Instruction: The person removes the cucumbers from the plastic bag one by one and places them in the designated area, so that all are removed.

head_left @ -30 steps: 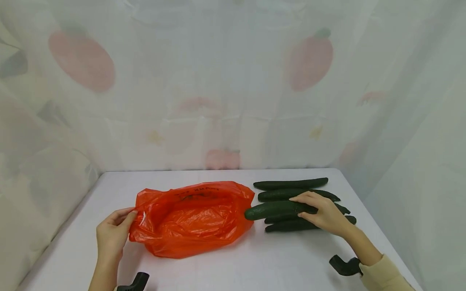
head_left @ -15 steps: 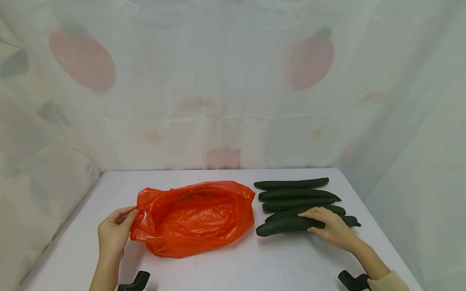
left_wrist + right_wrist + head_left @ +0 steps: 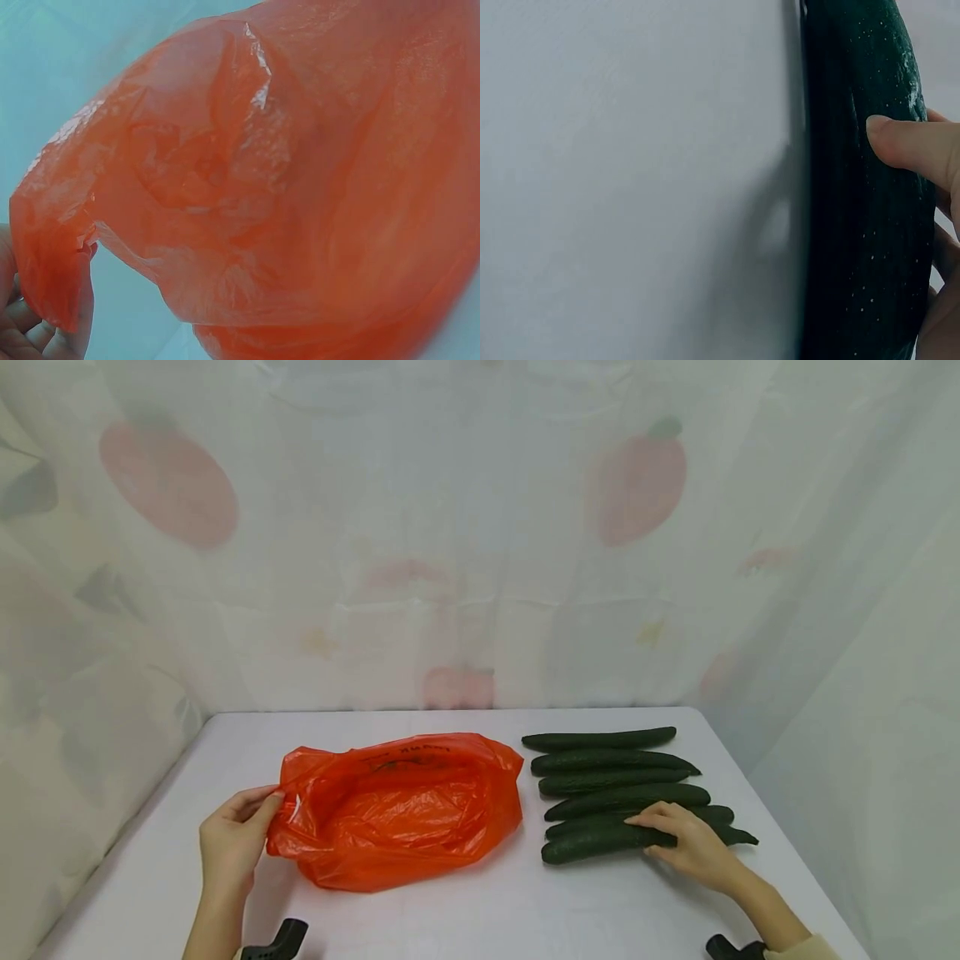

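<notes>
An orange-red plastic bag (image 3: 420, 806) lies with its mouth spread wide on the white table. My left hand (image 3: 234, 839) pinches the bag's left edge between thumb and fingers; the left wrist view has the thin plastic (image 3: 300, 180) filling most of the picture. On the right, my right hand (image 3: 692, 846) grips the nearest cucumber (image 3: 585, 846) from above, at the front of a row. In the right wrist view the thumb (image 3: 907, 142) presses on the side of that dark green cucumber (image 3: 862, 217), with the fingers behind it.
Several more cucumbers (image 3: 622, 796) lie side by side behind the held one, to the right of the bag. A white patterned curtain (image 3: 525, 568) hangs behind the table (image 3: 450, 927) and along its sides. Black curved pieces (image 3: 281, 941) sit at both wrists.
The right hand has brought its cucumber from over the row toward the person and down to the row's near side. The left hand and the bag have stayed nearly still.
</notes>
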The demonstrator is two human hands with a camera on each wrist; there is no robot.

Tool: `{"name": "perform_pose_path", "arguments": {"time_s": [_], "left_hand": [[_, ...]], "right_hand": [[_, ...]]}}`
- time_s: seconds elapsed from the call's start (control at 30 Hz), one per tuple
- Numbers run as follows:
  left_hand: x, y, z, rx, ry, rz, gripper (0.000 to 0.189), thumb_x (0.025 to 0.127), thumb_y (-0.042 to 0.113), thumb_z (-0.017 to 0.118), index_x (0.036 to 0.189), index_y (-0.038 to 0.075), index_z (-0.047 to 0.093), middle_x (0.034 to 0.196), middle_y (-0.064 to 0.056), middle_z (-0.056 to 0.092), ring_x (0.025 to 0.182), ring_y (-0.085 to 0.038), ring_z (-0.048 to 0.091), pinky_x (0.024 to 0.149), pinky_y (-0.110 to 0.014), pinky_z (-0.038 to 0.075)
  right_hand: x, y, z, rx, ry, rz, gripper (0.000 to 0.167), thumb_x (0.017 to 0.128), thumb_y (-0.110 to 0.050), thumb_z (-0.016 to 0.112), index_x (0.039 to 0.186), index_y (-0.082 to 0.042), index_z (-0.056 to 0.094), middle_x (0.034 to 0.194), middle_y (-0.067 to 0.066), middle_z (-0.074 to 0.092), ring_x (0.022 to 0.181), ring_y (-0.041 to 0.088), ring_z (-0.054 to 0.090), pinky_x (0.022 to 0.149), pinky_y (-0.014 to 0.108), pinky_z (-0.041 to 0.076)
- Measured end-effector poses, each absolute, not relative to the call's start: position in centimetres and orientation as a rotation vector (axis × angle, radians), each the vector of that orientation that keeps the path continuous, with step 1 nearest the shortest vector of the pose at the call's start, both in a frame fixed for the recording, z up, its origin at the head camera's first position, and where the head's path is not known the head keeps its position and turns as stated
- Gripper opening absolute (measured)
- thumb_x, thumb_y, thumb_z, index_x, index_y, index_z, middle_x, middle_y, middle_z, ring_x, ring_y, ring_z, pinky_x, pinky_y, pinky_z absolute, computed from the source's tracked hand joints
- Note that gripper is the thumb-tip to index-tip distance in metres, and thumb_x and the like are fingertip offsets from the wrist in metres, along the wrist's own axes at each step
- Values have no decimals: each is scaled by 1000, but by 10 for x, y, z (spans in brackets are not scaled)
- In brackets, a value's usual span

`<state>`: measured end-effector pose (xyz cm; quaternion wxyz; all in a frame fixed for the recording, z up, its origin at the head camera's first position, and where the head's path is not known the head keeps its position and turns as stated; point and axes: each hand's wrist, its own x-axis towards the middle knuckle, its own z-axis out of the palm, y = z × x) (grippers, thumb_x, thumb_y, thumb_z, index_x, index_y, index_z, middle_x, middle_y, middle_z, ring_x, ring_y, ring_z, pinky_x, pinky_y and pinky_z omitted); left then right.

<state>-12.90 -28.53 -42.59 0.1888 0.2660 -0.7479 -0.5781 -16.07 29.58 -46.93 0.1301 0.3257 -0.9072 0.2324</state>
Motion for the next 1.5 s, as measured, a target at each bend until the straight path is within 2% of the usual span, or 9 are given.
{"name": "perform_pose_path", "arguments": {"time_s": [0.53,0.77,1.07,1.23,1.5], "left_hand": [[-129,-287,-427,742,-2136,-1573,32,84,27,68,106,4,67,71,22,62,67,5,60,58,-12,50],[-128,-285,-426,738,-2137,-1573,31,84,27,68,105,4,67,70,21,62,67,5,60,58,-12,50],[-129,-284,-426,743,-2140,-1589,32,84,27,67,105,4,67,70,22,62,67,5,60,59,-12,50],[-129,-283,-426,731,-2162,-1560,32,84,28,67,106,4,66,70,22,61,67,5,60,59,-12,50],[-127,-284,-425,722,-2157,-1557,33,84,29,67,105,4,67,70,22,62,67,4,60,58,-12,50]], "right_hand": [[-164,307,-481,957,-2570,609,58,56,-6,83,110,-23,66,100,-14,54,88,5,52,68,27,48],[-164,306,-485,929,-2552,563,60,52,-7,85,107,-21,65,102,-14,57,91,8,53,71,33,46],[-162,304,-482,890,-2617,546,54,54,-8,85,99,-27,61,102,-17,56,95,10,53,73,37,44],[-159,305,-480,894,-2632,541,54,56,-8,84,100,-29,61,103,-18,54,96,9,52,73,38,43],[-160,303,-480,928,-2607,549,47,62,-13,83,103,-25,63,103,-16,55,93,8,52,71,35,44]]}}
